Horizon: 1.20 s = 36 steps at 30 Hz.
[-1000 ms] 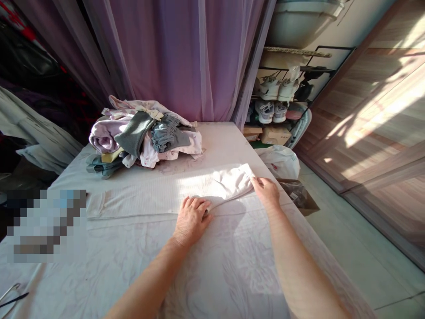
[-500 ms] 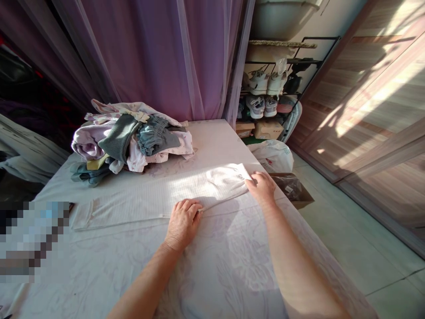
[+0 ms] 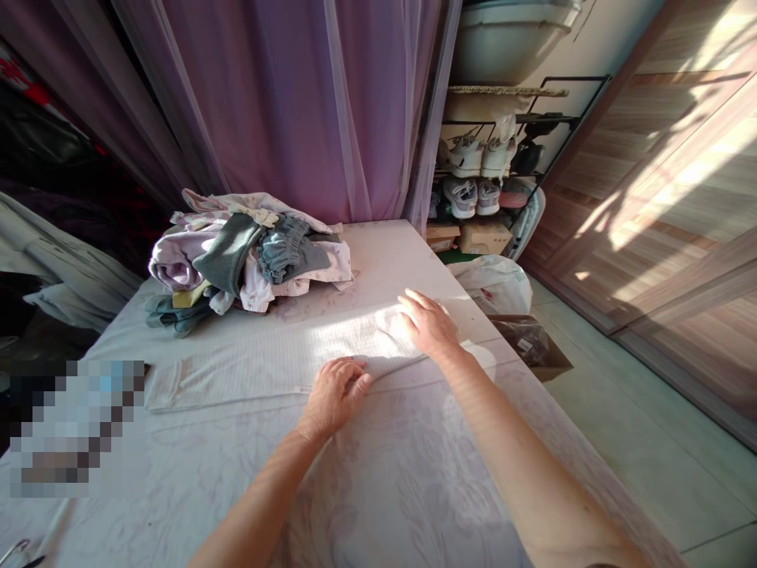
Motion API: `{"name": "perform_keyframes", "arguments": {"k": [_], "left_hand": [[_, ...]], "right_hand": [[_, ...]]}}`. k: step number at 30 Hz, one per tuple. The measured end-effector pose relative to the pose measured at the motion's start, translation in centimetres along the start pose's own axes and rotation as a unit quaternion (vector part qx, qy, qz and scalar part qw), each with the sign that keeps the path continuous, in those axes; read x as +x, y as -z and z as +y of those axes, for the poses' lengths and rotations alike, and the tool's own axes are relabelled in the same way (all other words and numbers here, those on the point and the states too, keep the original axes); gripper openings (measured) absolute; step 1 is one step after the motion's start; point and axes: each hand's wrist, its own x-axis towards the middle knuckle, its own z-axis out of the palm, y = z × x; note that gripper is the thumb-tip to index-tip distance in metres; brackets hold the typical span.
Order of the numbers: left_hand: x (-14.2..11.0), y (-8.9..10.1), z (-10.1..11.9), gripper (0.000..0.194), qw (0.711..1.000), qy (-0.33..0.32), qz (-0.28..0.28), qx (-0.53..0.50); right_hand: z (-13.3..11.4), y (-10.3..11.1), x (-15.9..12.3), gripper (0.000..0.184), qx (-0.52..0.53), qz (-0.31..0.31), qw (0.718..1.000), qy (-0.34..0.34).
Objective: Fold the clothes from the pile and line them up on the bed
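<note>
A long, pale ribbed garment (image 3: 248, 360), perhaps a pair of leggings, lies flat across the cloth-covered table (image 3: 378, 489). My left hand (image 3: 337, 392) rests palm down on its near edge, about the middle, with the fingers laid out. Farther right, my right hand (image 3: 430, 323) lies over the garment's right end, fingers stretched and a little apart. Neither hand grips the fabric. The part of the garment under my right palm is hidden.
A heap of clothes (image 3: 248, 256) sits at the table's back left. A blurred-out object (image 3: 76, 426) lies at the left. Beyond the right edge are a white plastic bag (image 3: 497, 282), an open carton (image 3: 550, 355) and a shoe rack (image 3: 532, 118). A purple curtain (image 3: 277, 102) hangs behind.
My right hand has let go of the garment's right end, moved left and spread flat on it. My left hand stays near the same spot, fingers flatter. The view has shifted slightly.
</note>
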Motion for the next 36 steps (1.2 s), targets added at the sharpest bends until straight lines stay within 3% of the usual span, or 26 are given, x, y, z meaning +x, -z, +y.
{"name": "perform_keyframes", "arguments": {"k": [2, 5, 7, 11, 15, 20, 24, 28, 33, 36], "left_hand": [[0.8, 1.2, -1.0, 0.036, 1.000, 0.027, -0.015, 0.001], [1.8, 3.0, -4.0, 0.038, 0.995, 0.044, 0.020, 0.090], [2.0, 3.9, -6.4, 0.043, 0.978, 0.079, 0.051, 0.184], [1.6, 5.1, -9.7, 0.057, 0.950, 0.161, 0.015, 0.268], [1.2, 5.7, -9.5, 0.061, 0.938, 0.164, -0.007, 0.306], [1.2, 5.8, -8.5, 0.060, 0.929, 0.148, -0.007, 0.338], [1.1, 5.7, -8.6, 0.061, 0.927, 0.154, -0.007, 0.343], [1.0, 5.5, -8.7, 0.065, 0.928, 0.159, 0.003, 0.338], [1.1, 5.5, -8.6, 0.067, 0.929, 0.163, 0.006, 0.334], [1.1, 5.5, -8.6, 0.065, 0.928, 0.163, 0.006, 0.334]], "right_hand": [[-0.6, -0.6, 0.6, 0.045, -0.029, -0.053, 0.998, 0.009], [-0.3, -1.6, 0.2, 0.047, -0.073, -0.104, 0.992, -0.013], [0.2, -2.1, -0.6, 0.049, -0.090, -0.113, 0.989, -0.022], [0.5, -2.4, -1.6, 0.050, -0.099, -0.116, 0.988, -0.018], [0.1, -2.0, -1.0, 0.047, -0.099, -0.126, 0.986, -0.039], [0.9, -0.5, 1.9, 0.041, -0.104, -0.148, 0.977, -0.111], [2.1, 0.6, 3.9, 0.024, -0.115, -0.181, 0.966, -0.145], [2.4, 1.1, 3.5, 0.014, -0.110, -0.165, 0.974, -0.111], [2.3, 1.4, 0.6, 0.017, -0.115, -0.098, 0.988, 0.005], [2.2, 1.9, 0.0, 0.021, -0.126, -0.107, 0.986, 0.003]]}}
